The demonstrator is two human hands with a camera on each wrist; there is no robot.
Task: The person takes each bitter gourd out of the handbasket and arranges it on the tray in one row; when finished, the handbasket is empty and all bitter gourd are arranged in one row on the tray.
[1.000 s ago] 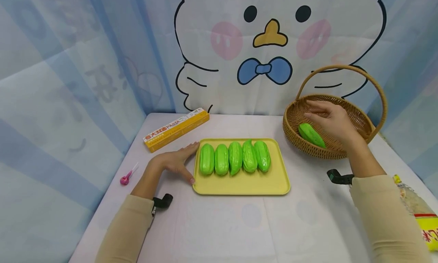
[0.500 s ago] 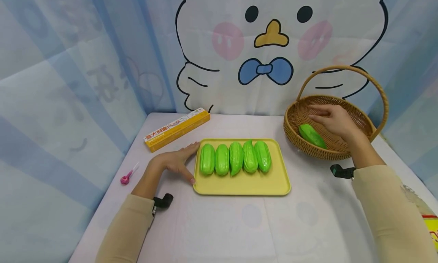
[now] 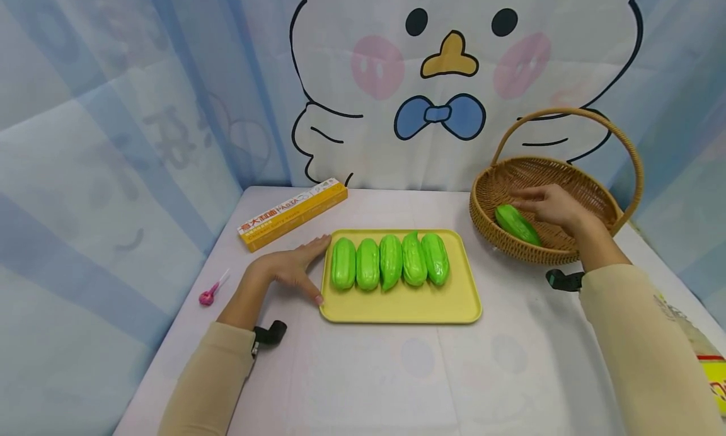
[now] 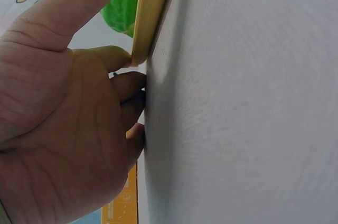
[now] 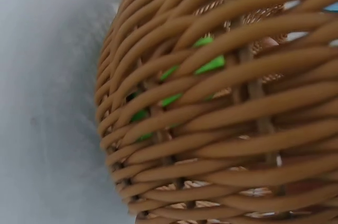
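Observation:
Several shiny green, ridged, cucumber-like vegetables [image 3: 391,263] lie side by side along the upper part of a yellow tray [image 3: 403,310]. My left hand [image 3: 292,269] rests at the tray's left edge, thumb and fingers spread. In the left wrist view, its fingertips touch the yellow rim [image 4: 149,12]. One more green cucumber-like vegetable [image 3: 517,225] lies inside a brown wicker basket [image 3: 527,253] at the right. My right hand [image 3: 553,206] reaches into the basket just above and beside it, holding nothing visible. Basket weave [image 5: 222,118] hides that hand in the right wrist view.
The basket's tall arched handle [image 3: 635,165] rises over the right forearm's far side. A yellow pasta box [image 3: 293,215] lies behind the left hand, and a pink lollipop [image 3: 208,295] to its left. A partly hidden yellow-labelled bag [image 3: 713,376] sits at the right edge.
My right hand has lowered slightly deeper into the basket, closer to the green vegetable there. The left hand and the tray have stayed put.

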